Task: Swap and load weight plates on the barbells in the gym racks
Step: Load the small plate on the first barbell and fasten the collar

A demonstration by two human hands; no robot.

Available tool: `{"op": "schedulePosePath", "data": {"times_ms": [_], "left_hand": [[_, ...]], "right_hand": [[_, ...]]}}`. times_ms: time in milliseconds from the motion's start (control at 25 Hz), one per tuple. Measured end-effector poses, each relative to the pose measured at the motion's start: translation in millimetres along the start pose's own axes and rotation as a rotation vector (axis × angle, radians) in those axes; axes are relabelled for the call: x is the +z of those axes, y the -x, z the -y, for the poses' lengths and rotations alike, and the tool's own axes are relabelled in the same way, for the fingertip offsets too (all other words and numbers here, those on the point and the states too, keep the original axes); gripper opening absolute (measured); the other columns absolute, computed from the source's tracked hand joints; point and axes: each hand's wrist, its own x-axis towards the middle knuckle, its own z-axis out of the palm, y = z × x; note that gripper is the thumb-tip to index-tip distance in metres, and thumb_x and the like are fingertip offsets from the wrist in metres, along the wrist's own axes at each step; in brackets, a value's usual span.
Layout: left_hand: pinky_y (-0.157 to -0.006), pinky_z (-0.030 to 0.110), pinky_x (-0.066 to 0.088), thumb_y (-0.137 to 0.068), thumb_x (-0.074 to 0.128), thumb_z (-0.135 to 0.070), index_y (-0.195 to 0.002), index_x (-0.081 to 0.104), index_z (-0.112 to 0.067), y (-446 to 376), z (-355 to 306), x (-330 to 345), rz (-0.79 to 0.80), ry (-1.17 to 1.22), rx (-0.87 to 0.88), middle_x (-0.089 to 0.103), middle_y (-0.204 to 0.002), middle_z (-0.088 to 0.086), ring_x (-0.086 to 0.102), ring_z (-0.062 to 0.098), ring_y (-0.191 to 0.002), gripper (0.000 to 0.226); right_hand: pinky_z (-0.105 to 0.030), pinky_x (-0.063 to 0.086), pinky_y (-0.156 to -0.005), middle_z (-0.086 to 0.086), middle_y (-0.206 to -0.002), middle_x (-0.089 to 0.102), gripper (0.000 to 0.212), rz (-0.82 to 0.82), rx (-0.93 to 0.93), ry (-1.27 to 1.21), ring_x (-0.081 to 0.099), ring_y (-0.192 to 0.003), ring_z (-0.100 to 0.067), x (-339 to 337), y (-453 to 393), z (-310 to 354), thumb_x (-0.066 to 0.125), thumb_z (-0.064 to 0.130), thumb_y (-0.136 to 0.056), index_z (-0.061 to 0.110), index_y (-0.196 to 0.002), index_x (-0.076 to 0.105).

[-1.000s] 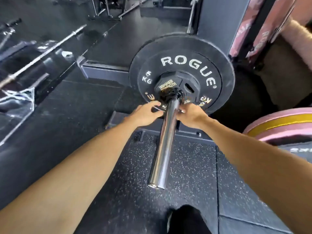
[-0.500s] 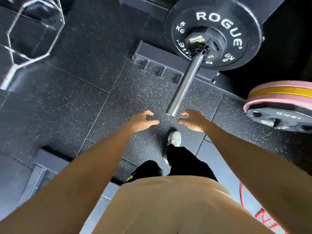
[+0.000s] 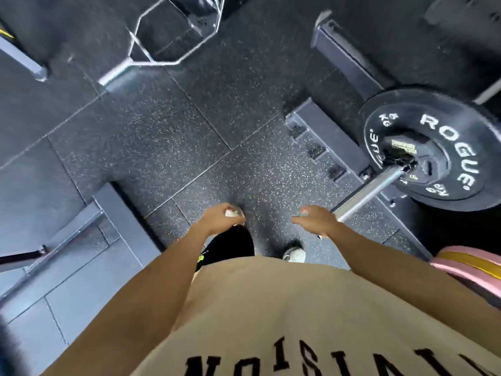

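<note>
— What do your hands have?

— Nothing. My left hand [image 3: 217,219] hangs over the rubber floor [image 3: 162,147] with fingers loosely curled; my right hand [image 3: 317,221] is relaxed, fingers apart, just beside the free end of the barbell sleeve [image 3: 371,191].

— And the plates?

— The black ROGUE plate [image 3: 439,147] sits on that sleeve, far right, with a smaller plate [image 3: 423,161] outside it. Pink plates [image 3: 466,264] lie at the right edge.

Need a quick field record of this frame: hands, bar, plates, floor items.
left hand: loosely curled, holds nothing
right hand: relaxed, empty, beside the bar's end
barbell sleeve: bare outboard of the plates
ROGUE plate: black, on the sleeve
small plate: black, outermost, at the hub
hex bar: on the floor, far left
pink plates: right edge, partly cut off
</note>
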Motion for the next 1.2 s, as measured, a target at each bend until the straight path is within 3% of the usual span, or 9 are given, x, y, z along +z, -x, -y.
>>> {"op": "schedulePosePath", "data": {"times_ms": [120,280,360,520,640,800,1000,1200], "left_hand": [[-0.092,0.029,0.039,-0.084,0.07,-0.054,-0.135,0.055,-0.027,-29.3,9.5,-44.0,0.008,0.012,-0.031,0.053,-0.142,0.01,0.053,0.026,-0.123,0.06],[-0.094,0.031,0.041,-0.084,0.069,-0.057,-0.138,0.052,-0.023,-81.3,17.7,-121.8,0.025,0.007,-0.047,0.053,-0.142,0.011,0.055,0.025,-0.119,0.066],[-0.098,0.032,0.04,-0.084,0.067,-0.058,-0.139,0.052,-0.023,-114.0,12.0,-181.8,0.04,-0.027,-0.037,0.053,-0.143,0.01,0.053,0.027,-0.124,0.066],[-0.104,0.035,0.041,-0.088,0.065,-0.056,-0.139,0.051,-0.019,-176.2,-21.8,-302.8,0.069,-0.106,0.035,0.051,-0.145,0.01,0.052,0.028,-0.128,0.065],[-0.103,0.037,0.039,-0.088,0.063,-0.058,-0.141,0.049,-0.02,-225.2,-65.1,-364.6,0.089,-0.186,0.068,0.048,-0.148,0.011,0.05,0.029,-0.13,0.066],[-0.096,0.035,0.041,-0.086,0.065,-0.058,-0.14,0.049,-0.021,-315.3,-146.0,-433.5,0.134,-0.243,0.086,0.05,-0.145,0.008,0.051,0.027,-0.127,0.067],[-0.103,0.039,0.042,-0.086,0.067,-0.055,-0.139,0.05,-0.02,-406.7,-266.9,-525.6,0.113,-0.239,0.062,0.051,-0.144,0.009,0.052,0.028,-0.126,0.066],[-0.095,0.034,0.042,-0.086,0.069,-0.054,-0.137,0.052,-0.018,-495.7,-394.9,-607.5,0.083,-0.234,0.137,0.052,-0.143,0.01,0.052,0.029,-0.126,0.065]], "right_hand": [[-0.043,0.026,-0.115,-0.002,-0.144,0.053,0.065,0.013,-0.037,0.065,0.05,-0.13,-0.025,-21.0,-35.2,52.4,0.058,0.058,-0.086,0.021,-0.139,0.052],[-0.045,0.033,-0.108,-0.01,-0.135,0.059,0.056,0.02,-0.03,0.152,0.054,-0.123,-0.03,-56.7,-88.7,122.1,0.055,0.051,-0.092,0.007,-0.128,0.06],[-0.042,0.032,-0.108,-0.01,-0.143,0.052,0.058,0.011,-0.013,0.123,0.049,-0.129,-0.029,-85.9,-118.8,165.9,0.053,0.053,-0.094,0.011,-0.135,0.056],[-0.045,0.03,-0.113,-0.006,-0.14,0.054,0.053,-0.073,0.016,-0.019,0.049,-0.128,-0.029,-150.8,-167.1,247.4,0.057,0.055,-0.091,0.019,-0.13,0.058],[-0.048,0.03,-0.113,-0.005,-0.14,0.054,0.056,-0.101,0.056,-0.1,0.049,-0.129,-0.028,-193.5,-203.9,282.7,0.059,0.057,-0.088,0.02,-0.131,0.058],[-0.035,0.033,-0.106,-0.004,-0.147,0.049,0.066,-0.063,0.084,-0.146,0.046,-0.132,-0.028,-267.8,-284.0,316.6,0.056,0.059,-0.089,0.018,-0.141,0.051],[-0.046,0.036,-0.109,-0.002,-0.137,0.059,0.058,-0.113,0.088,-0.086,0.055,-0.118,-0.022,-412.9,-382.3,357.9,0.057,0.063,-0.085,0.023,-0.127,0.06],[-0.045,0.027,-0.108,0.001,-0.141,0.056,0.055,-0.21,0.118,-0.122,0.049,-0.13,-0.028,-559.9,-446.8,392.3,0.056,0.06,-0.085,0.027,-0.129,0.059]]}}
